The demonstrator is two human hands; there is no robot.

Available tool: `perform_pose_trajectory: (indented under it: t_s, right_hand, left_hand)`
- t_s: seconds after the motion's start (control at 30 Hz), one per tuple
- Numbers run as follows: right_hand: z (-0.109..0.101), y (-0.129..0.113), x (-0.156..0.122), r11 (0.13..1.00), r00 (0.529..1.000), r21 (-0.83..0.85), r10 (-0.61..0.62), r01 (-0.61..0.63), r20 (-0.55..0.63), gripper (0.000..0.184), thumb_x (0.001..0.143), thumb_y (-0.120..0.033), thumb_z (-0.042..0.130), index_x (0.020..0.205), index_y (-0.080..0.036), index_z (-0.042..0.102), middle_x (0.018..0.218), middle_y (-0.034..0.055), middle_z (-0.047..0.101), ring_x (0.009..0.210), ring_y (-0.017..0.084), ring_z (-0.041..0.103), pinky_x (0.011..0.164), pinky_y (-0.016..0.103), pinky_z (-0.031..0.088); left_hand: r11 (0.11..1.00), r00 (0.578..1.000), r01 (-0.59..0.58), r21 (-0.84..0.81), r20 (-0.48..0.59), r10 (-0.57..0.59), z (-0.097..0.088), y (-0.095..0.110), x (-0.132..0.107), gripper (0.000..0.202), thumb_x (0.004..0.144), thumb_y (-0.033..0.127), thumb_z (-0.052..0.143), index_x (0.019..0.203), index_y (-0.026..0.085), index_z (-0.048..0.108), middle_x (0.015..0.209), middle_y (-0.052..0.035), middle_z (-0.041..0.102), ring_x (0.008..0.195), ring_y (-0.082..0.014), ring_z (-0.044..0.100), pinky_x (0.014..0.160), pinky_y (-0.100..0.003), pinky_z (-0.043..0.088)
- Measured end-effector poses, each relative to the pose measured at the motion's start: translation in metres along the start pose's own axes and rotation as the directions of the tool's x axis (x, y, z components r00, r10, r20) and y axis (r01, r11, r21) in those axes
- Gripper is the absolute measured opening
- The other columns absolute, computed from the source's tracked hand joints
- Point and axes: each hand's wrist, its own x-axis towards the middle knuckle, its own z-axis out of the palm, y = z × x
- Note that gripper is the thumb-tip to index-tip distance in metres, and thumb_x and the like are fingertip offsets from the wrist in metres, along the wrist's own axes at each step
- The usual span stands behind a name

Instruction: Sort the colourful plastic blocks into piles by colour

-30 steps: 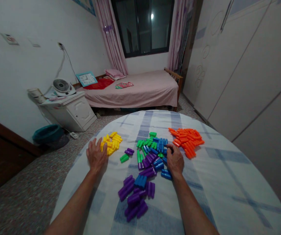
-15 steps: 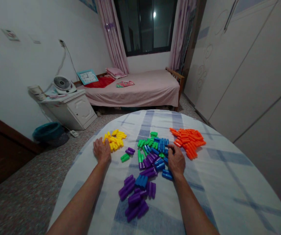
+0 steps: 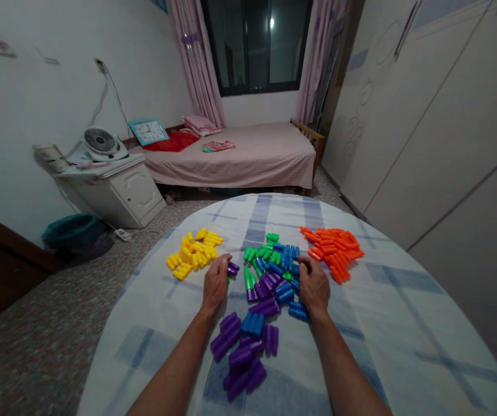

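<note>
My left hand (image 3: 217,283) lies at the left of the middle, fingers stretched forward, against a small purple plastic piece (image 3: 233,268). A green piece beneath it is mostly hidden. My right hand (image 3: 315,284) rests with loosely bent fingers at the edge of the blue plastic pieces (image 3: 286,261); its fingertips are partly hidden, and I see nothing held. Green pieces (image 3: 267,250) mix with the blue ones. Nearer me lie purple pieces (image 3: 240,354), with a blue piece (image 3: 252,325) on top. A yellow pile (image 3: 194,253) sits beyond my left hand, an orange pile (image 3: 335,248) beyond my right.
A white and blue checked cloth (image 3: 404,341) covers the round table. Past it stand a bed (image 3: 248,162), a white cabinet (image 3: 131,196) with a fan (image 3: 101,141), a teal bin (image 3: 73,231) and a pale wardrobe (image 3: 439,133) at the right.
My left hand has moved right and toward me, from the yellow pile to the purple and green pieces. Yellow pieces it covered now show. My right hand has barely moved.
</note>
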Motion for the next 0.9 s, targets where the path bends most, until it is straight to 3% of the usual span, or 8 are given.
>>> perform_pose_trajectory:
  t_s: [0.23, 0.4, 0.67, 0.9]
  right_hand:
    - [0.001, -0.001, -0.001, 1.000, 1.000, -0.007, -0.021, 0.021, -0.014, 0.038, 0.079, -0.034, 0.036, 0.098, -0.019, 0.065, 0.098, 0.0077, 0.066, 0.088, 0.021, 0.058, 0.081, 0.033, 0.041]
    - [0.001, 0.001, 0.000, 1.000, 1.000, -0.007, -0.014, 0.014, 0.003, 0.036, 0.079, -0.036, 0.038, 0.096, -0.019, 0.066, 0.094, 0.0070, 0.067, 0.083, 0.021, 0.058, 0.078, 0.033, 0.042]
    - [0.001, 0.001, -0.001, 0.998, 0.998, -0.033, -0.049, 0.050, 0.027, 0.038, 0.082, -0.042, 0.039, 0.096, -0.018, 0.064, 0.095, 0.0063, 0.066, 0.087, 0.022, 0.058, 0.081, 0.035, 0.043]
    - [0.003, -0.002, -0.005, 0.975, 0.970, -0.109, -0.172, 0.192, 0.173, 0.038, 0.081, -0.045, 0.047, 0.106, -0.019, 0.059, 0.111, 0.0080, 0.061, 0.104, 0.023, 0.054, 0.092, 0.038, 0.040]
  left_hand:
    - [0.988, 0.990, 0.124, -0.094, 0.084, -0.116, -0.008, 0.000, 0.006, 0.045, 0.088, 0.049, 0.038, 0.094, 0.014, 0.066, 0.088, -0.0094, 0.068, 0.081, -0.0164, 0.063, 0.074, -0.028, 0.049]
    - [0.968, 0.977, 0.195, -0.157, 0.122, -0.177, -0.007, -0.003, 0.008, 0.049, 0.087, 0.054, 0.038, 0.087, 0.014, 0.066, 0.067, -0.0037, 0.061, 0.061, -0.0121, 0.057, 0.056, -0.022, 0.045]
    - [0.966, 0.977, 0.196, -0.169, 0.124, -0.176, -0.006, -0.006, 0.010, 0.047, 0.088, 0.052, 0.037, 0.086, 0.015, 0.065, 0.066, -0.0030, 0.060, 0.062, -0.0135, 0.057, 0.059, -0.025, 0.046]
    - [0.957, 0.969, 0.218, -0.192, 0.161, -0.189, -0.007, -0.006, 0.012, 0.045, 0.088, 0.052, 0.037, 0.085, 0.016, 0.065, 0.070, -0.0034, 0.063, 0.064, -0.0149, 0.059, 0.062, -0.026, 0.046]
